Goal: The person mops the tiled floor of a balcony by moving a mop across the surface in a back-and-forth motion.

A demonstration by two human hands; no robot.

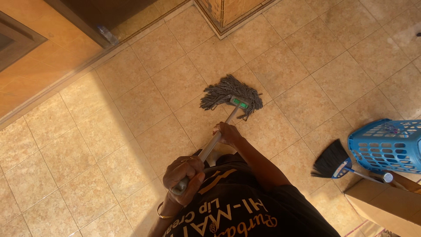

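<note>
Closest to us is our own dark shirt (245, 210) with its pale lettering, and right above it our left hand (184, 175) is wrapped tight round the top end of the grey mop handle (210, 147), a thin bangle (163, 214) sitting on that wrist. Further down the shaft, our right hand (228, 134) is clamped round the handle too, arm stretched out ahead of us. Follow the shaft forward and we reach the mop head (230, 92): grey string strands fanned out flat on the tan tiled floor (131, 114), with a small green clip (240, 103) where handle meets strands. The mop sits roughly mid-floor, well apart from the walls. Over on the right, a blue slotted plastic basket (388, 145) lies tipped on its side; through the slots we cannot tell whether anything is inside. Just beside it, a black-bristled broom (330, 160) rests on the tiles, its blue neck running under the basket's edge. Near the lower right corner, a brown cardboard box (386, 204) pokes in, contents hidden. Up at the top left, a clear plastic bottle (106, 35) lies against the dark door frame (79, 22).
</note>
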